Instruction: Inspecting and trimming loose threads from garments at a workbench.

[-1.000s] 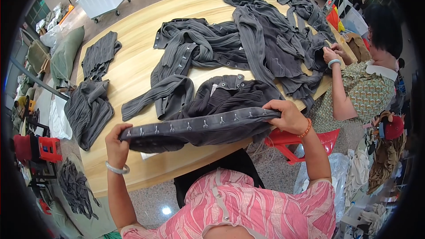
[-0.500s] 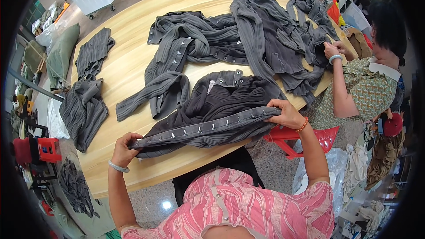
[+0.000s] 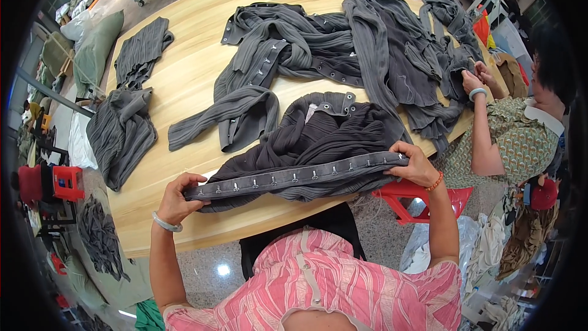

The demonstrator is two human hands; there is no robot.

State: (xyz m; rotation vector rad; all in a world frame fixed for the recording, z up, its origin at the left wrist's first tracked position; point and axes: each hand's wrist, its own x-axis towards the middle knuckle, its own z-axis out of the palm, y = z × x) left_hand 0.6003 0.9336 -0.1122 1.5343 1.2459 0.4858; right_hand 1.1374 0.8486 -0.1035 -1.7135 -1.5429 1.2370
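Well apart, both hands' fingers (image 3: 190, 178) pinch the strip (image 3: 305, 178).

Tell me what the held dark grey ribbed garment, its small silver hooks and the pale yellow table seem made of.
Dark grey ribbed garment: probably knit fabric, matte, folding softly in fine ridges. Small silver hooks: likely shiny metal, glinting. Pale yellow table: smooth wood or laminate; streaky grain shows.

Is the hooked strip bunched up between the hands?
No, the left hand and right hand grip opposite ends of the hooked strip, which runs nearly straight between them.
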